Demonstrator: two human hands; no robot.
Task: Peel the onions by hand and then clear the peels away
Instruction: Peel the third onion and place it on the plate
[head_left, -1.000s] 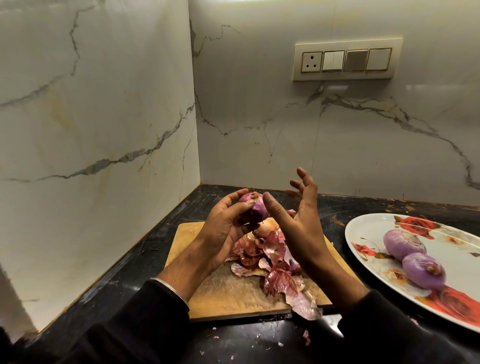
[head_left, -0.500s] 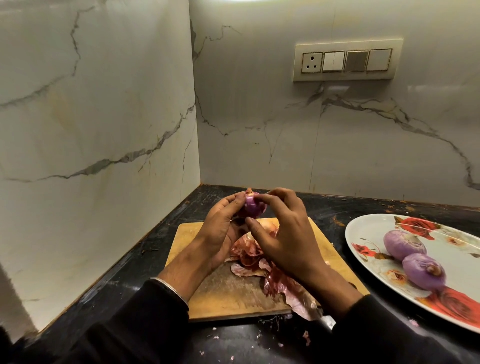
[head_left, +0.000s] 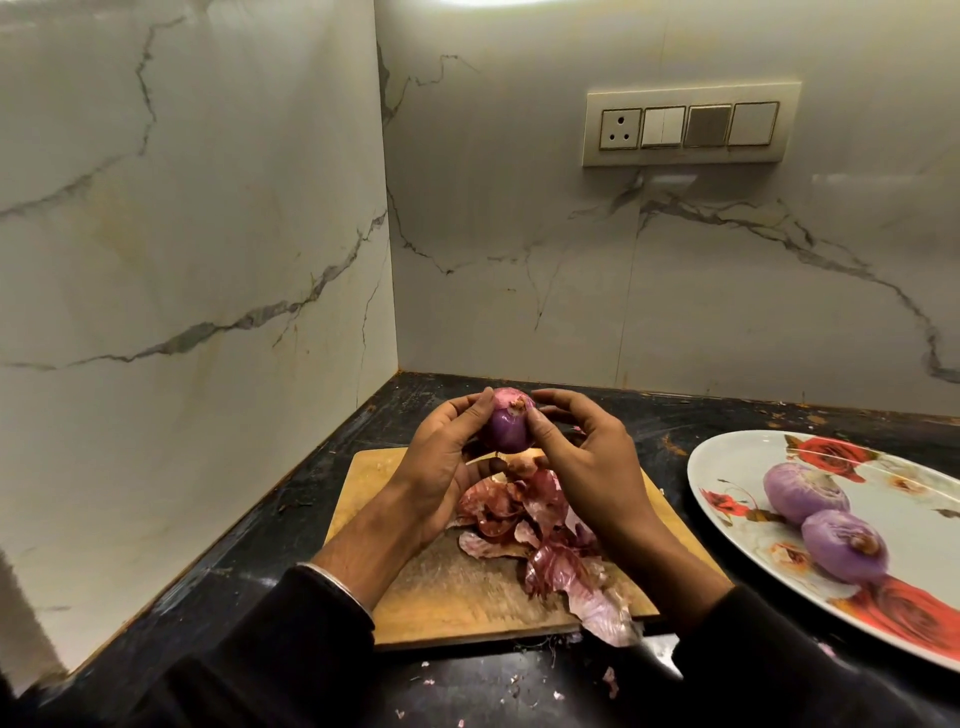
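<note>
A purple onion (head_left: 508, 422) with a patch of pale skin on top is held above the far end of a wooden cutting board (head_left: 447, 587). My left hand (head_left: 441, 467) grips it from the left with curled fingers. From the right, my right hand (head_left: 582, 457) holds it, thumb against its side and fingertips at its top. A heap of reddish peels (head_left: 535, 530) lies on the board beneath both hands. Two peeled onions (head_left: 802, 493) (head_left: 844, 545) sit on a white oval plate (head_left: 727, 467) with red flowers at the right.
The black counter (head_left: 291, 525) ends in a corner of two marble walls behind and to the left. Small peel scraps (head_left: 610, 680) lie on the counter in front of the board. A switch panel (head_left: 688, 124) is on the back wall.
My right hand, open and apart from the onion a second ago, came back onto it and now holds its right side. The onion has been turned; more bare purple shows.
</note>
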